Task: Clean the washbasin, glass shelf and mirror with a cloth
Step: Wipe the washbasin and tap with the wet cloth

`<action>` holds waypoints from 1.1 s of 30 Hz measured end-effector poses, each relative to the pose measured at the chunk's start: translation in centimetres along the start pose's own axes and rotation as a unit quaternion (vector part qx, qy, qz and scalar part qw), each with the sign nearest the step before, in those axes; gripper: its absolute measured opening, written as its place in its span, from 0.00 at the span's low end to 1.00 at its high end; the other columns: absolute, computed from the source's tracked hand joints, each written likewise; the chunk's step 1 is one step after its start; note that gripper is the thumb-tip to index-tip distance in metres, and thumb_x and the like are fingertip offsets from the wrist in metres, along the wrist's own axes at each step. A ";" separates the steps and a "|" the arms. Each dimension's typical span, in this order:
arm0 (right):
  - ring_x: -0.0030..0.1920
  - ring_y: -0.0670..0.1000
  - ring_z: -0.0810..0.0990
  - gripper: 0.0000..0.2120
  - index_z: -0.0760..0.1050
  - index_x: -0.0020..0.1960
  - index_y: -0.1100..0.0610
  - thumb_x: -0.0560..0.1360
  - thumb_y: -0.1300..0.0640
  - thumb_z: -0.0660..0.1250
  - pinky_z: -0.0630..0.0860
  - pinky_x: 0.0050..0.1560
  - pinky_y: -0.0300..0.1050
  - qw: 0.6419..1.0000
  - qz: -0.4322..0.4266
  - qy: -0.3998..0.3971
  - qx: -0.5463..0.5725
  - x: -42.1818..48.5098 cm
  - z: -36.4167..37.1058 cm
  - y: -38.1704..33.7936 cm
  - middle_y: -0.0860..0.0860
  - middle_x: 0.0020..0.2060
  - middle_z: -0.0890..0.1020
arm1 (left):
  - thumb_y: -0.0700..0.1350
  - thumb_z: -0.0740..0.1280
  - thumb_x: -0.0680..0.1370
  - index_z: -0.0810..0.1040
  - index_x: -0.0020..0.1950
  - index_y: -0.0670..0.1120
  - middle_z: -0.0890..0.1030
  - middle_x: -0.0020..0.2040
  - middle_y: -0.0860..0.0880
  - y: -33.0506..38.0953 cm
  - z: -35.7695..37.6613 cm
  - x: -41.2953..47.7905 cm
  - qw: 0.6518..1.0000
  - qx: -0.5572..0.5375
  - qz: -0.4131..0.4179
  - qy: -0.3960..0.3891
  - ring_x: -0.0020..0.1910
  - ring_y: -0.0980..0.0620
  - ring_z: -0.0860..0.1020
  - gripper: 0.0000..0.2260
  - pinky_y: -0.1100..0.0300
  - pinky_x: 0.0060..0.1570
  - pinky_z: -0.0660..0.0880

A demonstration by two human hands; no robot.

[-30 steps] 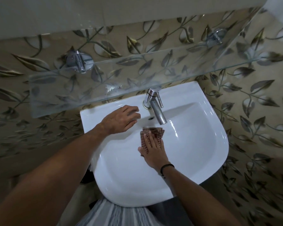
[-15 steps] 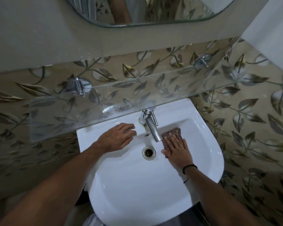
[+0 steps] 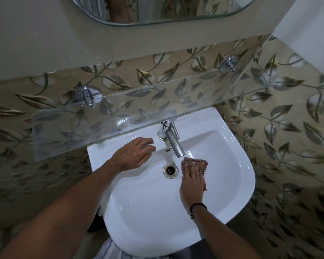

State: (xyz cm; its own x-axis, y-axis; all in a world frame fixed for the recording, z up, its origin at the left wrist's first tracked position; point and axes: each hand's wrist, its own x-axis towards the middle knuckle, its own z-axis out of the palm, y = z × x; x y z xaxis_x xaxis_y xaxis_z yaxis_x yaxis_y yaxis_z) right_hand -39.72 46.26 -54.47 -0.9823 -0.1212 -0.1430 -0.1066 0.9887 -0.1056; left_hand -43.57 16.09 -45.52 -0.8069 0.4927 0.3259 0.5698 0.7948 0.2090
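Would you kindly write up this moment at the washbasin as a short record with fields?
place: white washbasin on a wall of leaf-patterned tiles
left hand: rests on the basin's back ledge, left of the tap, holding nothing
right hand: flat, pressing the cloth against the bowl
cloth: checked, folded, right of the drain, just below the spout
glass shelf: above the basin, untouched
mirror: only the lower edge in view
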 end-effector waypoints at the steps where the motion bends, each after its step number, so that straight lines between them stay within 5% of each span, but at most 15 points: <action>1: 0.76 0.59 0.65 0.33 0.65 0.77 0.56 0.73 0.67 0.63 0.65 0.73 0.59 1.000 -0.018 0.001 0.024 -0.1 -0.2 0.0 0.59 0.75 0.67 | 0.47 0.62 0.84 0.79 0.62 0.46 0.76 0.65 0.44 0.0 0.0 0.0 1.000 -0.004 -0.003 -0.003 0.60 0.43 0.75 0.10 0.54 0.63 0.71; 3: 0.70 0.59 0.72 0.36 0.73 0.71 0.55 0.65 0.73 0.65 0.77 0.60 0.57 0.999 -0.032 0.012 0.037 0.0 -1.0 0.1 0.57 0.72 0.73 | 0.47 0.62 0.84 0.79 0.62 0.46 0.76 0.66 0.44 -0.1 0.0 0.0 1.000 -0.009 -0.008 -0.007 0.61 0.43 0.75 0.10 0.54 0.63 0.72; 6: 0.62 0.52 0.73 0.26 0.76 0.63 0.45 0.72 0.68 0.62 0.76 0.47 0.50 0.997 -0.039 0.018 0.070 0.9 -2.5 0.2 0.44 0.66 0.76 | 0.48 0.62 0.84 0.78 0.62 0.47 0.75 0.66 0.44 0.0 0.0 -0.1 1.000 -0.011 -0.011 -0.013 0.62 0.43 0.74 0.11 0.53 0.63 0.73; 8: 0.49 0.48 0.75 0.12 0.78 0.49 0.45 0.79 0.60 0.60 0.73 0.44 0.42 0.961 0.008 0.052 0.272 1.1 -5.4 -0.5 0.39 0.47 0.80 | 0.48 0.62 0.84 0.78 0.62 0.47 0.75 0.66 0.44 0.0 0.0 -0.1 1.000 -0.011 -0.010 -0.013 0.62 0.43 0.74 0.10 0.53 0.63 0.73; 9: 0.42 0.49 0.76 0.10 0.76 0.43 0.49 0.81 0.56 0.61 0.71 0.40 0.38 0.912 0.070 0.071 0.397 1.4 -7.2 -0.8 0.42 0.39 0.79 | 0.48 0.62 0.84 0.78 0.62 0.47 0.75 0.66 0.44 0.0 0.0 -0.1 1.000 -0.011 -0.008 -0.012 0.61 0.43 0.75 0.10 0.53 0.63 0.73; 12: 0.35 0.49 0.82 0.10 0.81 0.49 0.52 0.80 0.48 0.66 0.75 0.33 0.32 0.751 0.263 0.147 0.588 3.5 -10.7 -0.9 0.49 0.37 0.82 | 0.47 0.63 0.84 0.78 0.62 0.46 0.75 0.66 0.43 0.0 -0.1 -0.1 1.000 -0.009 -0.005 -0.007 0.61 0.43 0.75 0.10 0.52 0.62 0.73; 15: 0.31 0.52 0.77 0.08 0.79 0.48 0.55 0.77 0.51 0.64 0.74 0.34 0.41 0.465 0.333 0.139 0.809 6.7 -11.4 0.4 0.52 0.39 0.77 | 0.46 0.64 0.84 0.78 0.62 0.45 0.75 0.65 0.43 0.1 -0.1 0.1 1.000 -0.007 -0.003 -0.001 0.60 0.42 0.75 0.10 0.52 0.62 0.73; 17: 0.36 0.52 0.75 0.11 0.80 0.48 0.52 0.75 0.49 0.61 0.73 0.38 0.42 0.371 0.334 0.126 0.857 8.7 -10.9 0.8 0.50 0.40 0.77 | 0.46 0.64 0.83 0.78 0.62 0.45 0.76 0.65 0.43 0.1 -0.1 0.1 1.000 -0.007 0.000 0.000 0.60 0.42 0.75 0.09 0.52 0.62 0.73; 20: 0.45 0.50 0.78 0.11 0.78 0.55 0.51 0.80 0.49 0.59 0.77 0.48 0.43 0.386 0.298 0.134 0.863 10.1 -11.6 -1.7 0.48 0.46 0.79 | 0.47 0.64 0.84 0.78 0.62 0.45 0.75 0.65 0.43 0.0 -0.1 0.0 1.000 -0.009 -0.005 -0.006 0.61 0.42 0.75 0.10 0.52 0.62 0.73; 23: 0.64 0.52 0.75 0.20 0.67 0.73 0.51 0.83 0.48 0.57 0.69 0.68 0.48 0.530 0.280 0.128 0.790 11.3 -11.6 -4.4 0.50 0.65 0.76 | 0.47 0.63 0.84 0.78 0.62 0.45 0.76 0.66 0.43 0.1 -0.2 0.0 1.000 -0.007 -0.009 -0.008 0.61 0.42 0.75 0.10 0.52 0.63 0.73; 27: 0.80 0.50 0.56 0.32 0.49 0.81 0.46 0.80 0.39 0.50 0.55 0.79 0.54 0.631 0.281 0.100 0.716 12.7 -10.2 -5.7 0.48 0.81 0.53 | 0.47 0.63 0.84 0.79 0.62 0.45 0.76 0.66 0.43 0.1 -0.2 0.0 1.000 -0.006 -0.003 -0.010 0.60 0.43 0.75 0.10 0.53 0.63 0.72; 29: 0.80 0.46 0.43 0.30 0.37 0.80 0.44 0.84 0.43 0.48 0.42 0.79 0.50 0.617 0.255 0.138 0.732 13.3 -8.8 -6.2 0.42 0.80 0.38 | 0.47 0.63 0.84 0.79 0.62 0.45 0.76 0.66 0.43 0.1 -0.3 0.2 1.000 -0.004 -0.004 -0.009 0.60 0.42 0.75 0.10 0.53 0.63 0.72; 30: 0.80 0.45 0.41 0.30 0.35 0.79 0.41 0.84 0.41 0.48 0.43 0.78 0.47 0.639 0.261 0.122 0.713 13.2 -7.7 -6.3 0.39 0.78 0.35 | 0.47 0.63 0.84 0.79 0.62 0.45 0.76 0.66 0.43 0.1 -0.2 0.2 1.000 -0.004 -0.006 -0.009 0.60 0.42 0.75 0.10 0.52 0.63 0.72; 32: 0.79 0.46 0.51 0.31 0.41 0.81 0.42 0.83 0.37 0.49 0.61 0.74 0.43 0.605 0.281 0.038 0.744 12.2 -4.5 -6.9 0.42 0.80 0.43 | 0.48 0.62 0.85 0.79 0.62 0.45 0.75 0.66 0.43 0.0 -0.1 0.1 1.000 -0.009 -0.008 -0.013 0.60 0.43 0.75 0.11 0.52 0.62 0.72; 33: 0.76 0.49 0.62 0.28 0.52 0.80 0.49 0.84 0.41 0.52 0.70 0.65 0.40 0.604 0.281 -0.014 0.745 11.0 -3.7 -7.9 0.48 0.78 0.58 | 0.48 0.62 0.85 0.78 0.62 0.45 0.75 0.66 0.43 0.0 -0.2 0.1 1.000 -0.011 -0.006 -0.013 0.60 0.42 0.75 0.11 0.51 0.62 0.72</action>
State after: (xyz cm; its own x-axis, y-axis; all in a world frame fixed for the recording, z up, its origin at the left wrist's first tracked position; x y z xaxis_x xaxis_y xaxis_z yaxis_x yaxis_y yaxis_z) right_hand -50.28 37.44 -51.53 -0.7930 0.1749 -0.5836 0.5212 -0.3012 -0.7985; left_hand -43.61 16.07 -45.34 -0.8173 0.4924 0.2991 0.5630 0.7930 0.2328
